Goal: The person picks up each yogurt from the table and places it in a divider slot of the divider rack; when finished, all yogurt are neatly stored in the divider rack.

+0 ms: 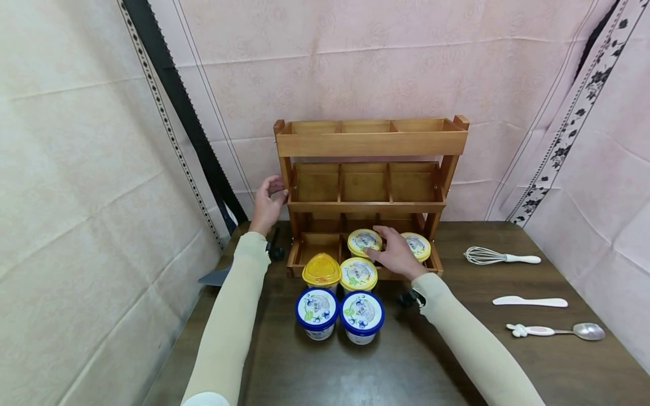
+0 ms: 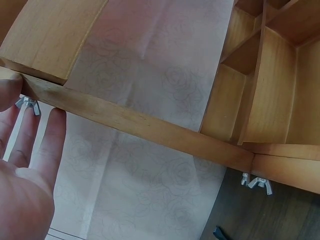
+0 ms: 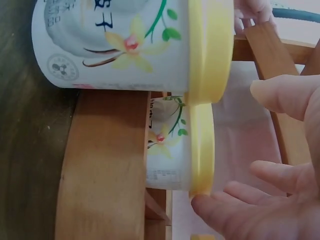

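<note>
L hand [image 1: 268,204] grips tiered brown wooden rack [image 1: 373,145] at side; R hand [image 1: 396,252], fingers spread, nr round yellow-lidded white tub [image 1: 364,239], btm tier.

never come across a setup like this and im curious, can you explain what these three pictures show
There is no machine here, just a person's two bare hands. The wide picture is taken from the head, looking forward and down; the other two are taken from the left and right wrists, so they look tilted.

A wooden rack stands on a dark table. In front of it are two yellow-lidded tubs and two blue-lidded tubs; two more yellow-lidded ones sit in its bottom shelf. To the right lie a whisk, a white knife and a spoon.

The left hand holds the rack's side post. The right hand grips nothing; it is beside the tubs in the rack, and whether it touches one is hard to tell.
</note>
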### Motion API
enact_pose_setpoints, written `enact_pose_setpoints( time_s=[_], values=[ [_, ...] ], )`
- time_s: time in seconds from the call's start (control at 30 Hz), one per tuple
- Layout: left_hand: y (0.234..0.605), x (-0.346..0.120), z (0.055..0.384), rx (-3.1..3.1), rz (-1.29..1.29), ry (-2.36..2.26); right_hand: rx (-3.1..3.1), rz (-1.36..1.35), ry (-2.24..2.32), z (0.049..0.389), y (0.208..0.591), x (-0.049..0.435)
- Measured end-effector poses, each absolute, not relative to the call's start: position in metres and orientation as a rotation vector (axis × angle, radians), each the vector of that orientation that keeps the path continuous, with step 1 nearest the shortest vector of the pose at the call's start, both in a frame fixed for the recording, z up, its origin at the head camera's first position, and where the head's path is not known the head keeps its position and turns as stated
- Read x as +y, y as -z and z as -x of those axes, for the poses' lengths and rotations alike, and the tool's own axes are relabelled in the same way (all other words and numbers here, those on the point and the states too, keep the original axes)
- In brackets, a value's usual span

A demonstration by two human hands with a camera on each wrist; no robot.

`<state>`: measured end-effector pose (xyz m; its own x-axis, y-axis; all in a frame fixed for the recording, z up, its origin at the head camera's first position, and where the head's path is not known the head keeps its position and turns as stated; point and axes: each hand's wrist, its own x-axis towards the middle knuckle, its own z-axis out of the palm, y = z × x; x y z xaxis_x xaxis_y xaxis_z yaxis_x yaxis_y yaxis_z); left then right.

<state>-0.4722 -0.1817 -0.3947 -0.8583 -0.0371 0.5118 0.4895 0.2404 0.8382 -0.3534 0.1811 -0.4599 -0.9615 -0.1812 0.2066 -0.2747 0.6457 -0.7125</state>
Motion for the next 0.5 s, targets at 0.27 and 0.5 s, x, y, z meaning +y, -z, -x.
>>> enact_pose_setpoints(
  time_s=[0.27,0.5],
  values=[
    [0.397,-0.182,0.474,-2.087,0.419,1.649,-2.683,-0.471,-1.228,0.34,0.453,0.184],
    [0.396,-0.182,0.473,-2.093,0.418,1.652,-2.638,-0.551,-1.247,0.323,0.448,0.183]
  ],
)
